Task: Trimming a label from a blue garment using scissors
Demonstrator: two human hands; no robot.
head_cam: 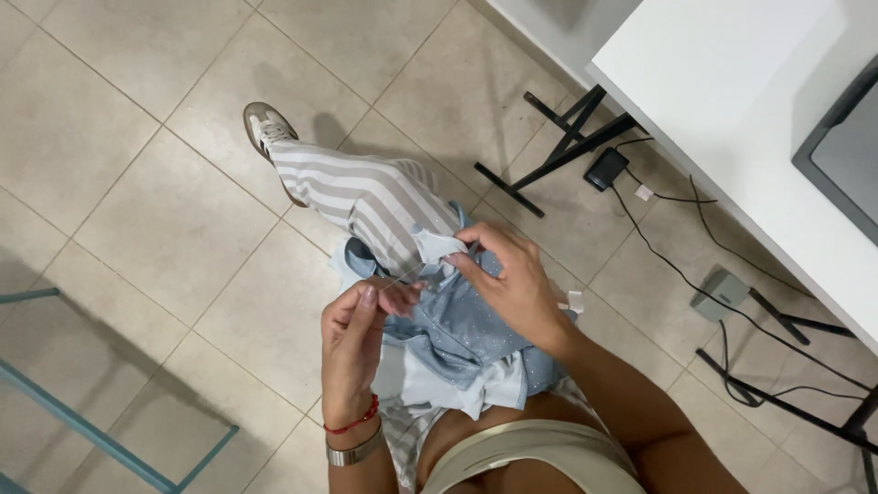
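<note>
A pale blue garment (462, 334) with small light dots lies bunched on my lap over striped grey-and-white trousers (366, 192). My right hand (512, 279) pinches a white edge of the fabric (437, 245) near the knee. My left hand (357, 334) is closed on a thin needle or thread (402, 277) that runs up toward the right fingers. The left wrist wears a red string and a metal bracelet. Both hands sit close together above the cloth.
A white table (732, 110) with black legs stands at the right, a dark screen (846, 151) on it. Cables, a black adapter (605, 168) and a grey box (722, 291) lie on the tiled floor. A teal metal frame (101, 430) is at lower left.
</note>
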